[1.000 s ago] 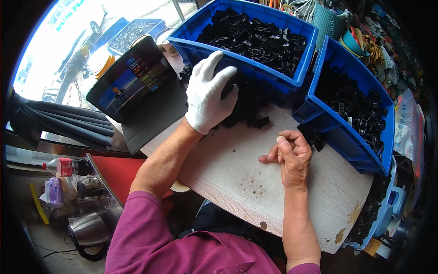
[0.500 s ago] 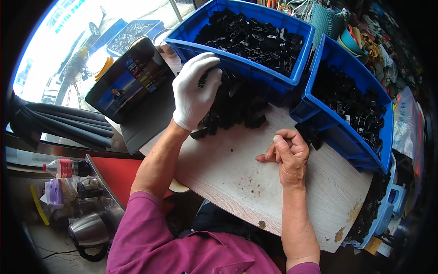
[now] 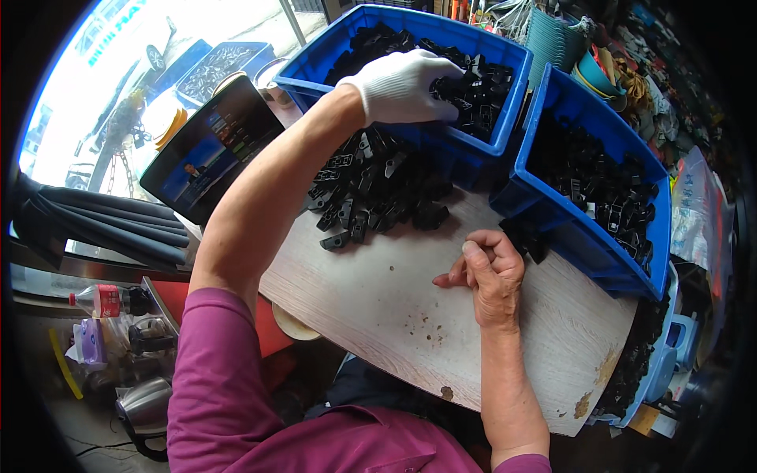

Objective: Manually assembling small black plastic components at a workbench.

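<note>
My left hand [image 3: 404, 87], in a white knitted glove, reaches over the front wall of a blue bin [image 3: 487, 142]. Its thumb and fingers are spread apart around black plastic parts [image 3: 478, 96] in that bin; no part is clearly gripped. Below my left forearm, a loose pile of similar black parts [image 3: 371, 189] lies on the pale wooden table [image 3: 355, 276]. My bare right hand [image 3: 493, 276] rests on the table to the right of the pile. Its thumb lies against curled fingers, one finger points left, and whatever it may hold is hidden.
A second blue bin [image 3: 583, 225] of black parts stands at the right, with a few parts [image 3: 524, 239] beside its near corner. At the left, a tablet [image 3: 211, 154] leans in a dark case. A bottle [image 3: 102, 301] and a steel kettle [image 3: 148, 408] sit lower left.
My left hand has moved up and right, from above the loose pile to the parts inside the far bin. The pile shows more fully. My right hand keeps its pose.
</note>
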The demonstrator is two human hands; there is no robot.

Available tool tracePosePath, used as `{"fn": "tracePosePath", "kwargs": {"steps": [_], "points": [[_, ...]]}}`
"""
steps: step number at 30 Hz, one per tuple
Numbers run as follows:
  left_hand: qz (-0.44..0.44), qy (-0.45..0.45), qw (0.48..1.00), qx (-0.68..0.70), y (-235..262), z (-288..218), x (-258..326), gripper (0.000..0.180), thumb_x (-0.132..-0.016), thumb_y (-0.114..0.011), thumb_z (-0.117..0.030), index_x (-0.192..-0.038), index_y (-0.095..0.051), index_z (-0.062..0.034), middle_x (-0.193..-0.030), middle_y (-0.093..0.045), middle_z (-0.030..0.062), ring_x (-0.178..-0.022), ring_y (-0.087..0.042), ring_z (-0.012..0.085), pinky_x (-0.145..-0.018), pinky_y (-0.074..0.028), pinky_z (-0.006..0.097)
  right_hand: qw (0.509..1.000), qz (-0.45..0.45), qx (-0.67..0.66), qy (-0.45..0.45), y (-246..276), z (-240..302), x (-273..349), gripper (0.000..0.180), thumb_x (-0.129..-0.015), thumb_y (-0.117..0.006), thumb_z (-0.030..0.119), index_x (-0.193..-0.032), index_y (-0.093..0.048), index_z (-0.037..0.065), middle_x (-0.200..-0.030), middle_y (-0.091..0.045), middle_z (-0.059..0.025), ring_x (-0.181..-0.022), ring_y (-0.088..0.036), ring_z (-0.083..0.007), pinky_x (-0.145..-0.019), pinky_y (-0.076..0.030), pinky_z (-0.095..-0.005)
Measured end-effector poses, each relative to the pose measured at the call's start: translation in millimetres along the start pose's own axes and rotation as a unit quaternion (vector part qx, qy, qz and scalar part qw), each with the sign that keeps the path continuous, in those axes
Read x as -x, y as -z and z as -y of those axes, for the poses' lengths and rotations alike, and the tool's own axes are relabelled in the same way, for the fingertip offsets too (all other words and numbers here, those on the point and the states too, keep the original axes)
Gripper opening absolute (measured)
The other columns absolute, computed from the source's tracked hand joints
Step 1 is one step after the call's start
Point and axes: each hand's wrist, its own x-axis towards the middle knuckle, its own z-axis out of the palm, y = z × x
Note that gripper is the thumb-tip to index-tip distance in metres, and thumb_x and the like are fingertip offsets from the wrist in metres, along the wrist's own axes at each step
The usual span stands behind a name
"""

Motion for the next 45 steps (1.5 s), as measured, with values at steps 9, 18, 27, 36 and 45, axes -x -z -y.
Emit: {"fn": "tracePosePath", "kwargs": {"steps": [9,18,27,36,45], "points": [[0.277,0.103,0.954,-0.048,-19.5,-2.9,-44.7,0.096,-0.072,-0.087,-0.051,-0.154,-0.046,-0.0213,-0.145,-0.049,0.0208,-0.125,-0.060,0.0385,-0.101,-0.054,0.044,1.000,0.003,-0.015,0.000,-0.5,1.5,-0.4,0.013,-0.097,-0.066,0.014,-0.103,-0.065,0.003,-0.066,-0.055,0.0003,-0.061,-0.062,-0.0091,-0.063,-0.067,-0.0406],[0.267,0.075,0.954,-0.115,-24.9,-8.1,-50.7,0.071,-0.076,-0.083,-0.031,-0.142,-0.058,-0.0237,-0.139,-0.053,0.0215,-0.116,-0.065,0.0387,-0.093,-0.057,0.046,1.000,0.006,-0.003,0.013,2.1,-2.1,-0.8,0.012,-0.098,-0.066,0.014,-0.104,-0.065,0.003,-0.065,-0.055,0.0008,-0.062,-0.062,-0.0087,-0.063,-0.067,-0.0407],[0.245,0.088,0.963,-0.066,-29.3,7.8,-50.5,0.065,-0.074,-0.081,-0.027,-0.136,-0.064,-0.0187,-0.121,-0.066,0.0193,-0.108,-0.069,0.0364,-0.091,-0.058,0.043,1.000,0.005,-0.023,-0.004,-1.4,1.3,-0.3,0.013,-0.097,-0.066,0.013,-0.105,-0.064,0.002,-0.066,-0.053,0.0012,-0.061,-0.060,-0.0093,-0.062,-0.067,-0.0419],[0.242,0.070,0.967,-0.050,-27.8,1.6,-50.6,0.066,-0.073,-0.077,-0.026,-0.137,-0.065,-0.0169,-0.112,-0.073,0.0183,-0.103,-0.071,0.0345,-0.093,-0.057,0.042,0.999,0.004,-0.038,-0.008,1.1,-0.3,0.1,0.013,-0.097,-0.067,0.012,-0.104,-0.064,0.001,-0.071,-0.058,0.0003,-0.062,-0.058,-0.0072,-0.064,-0.067,-0.0401],[0.230,0.125,0.965,0.008,-30.6,5.3,-53.3,0.077,-0.070,-0.078,-0.025,-0.144,-0.059,-0.0133,-0.117,-0.073,0.0165,-0.107,-0.071,0.0293,-0.096,-0.056,0.036,1.000,0.001,-0.024,-0.006,1.2,0.7,-0.1,0.013,-0.098,-0.066,0.013,-0.105,-0.064,0.002,-0.066,-0.052,0.0010,-0.061,-0.059,-0.0092,-0.063,-0.067,-0.0426]]}}
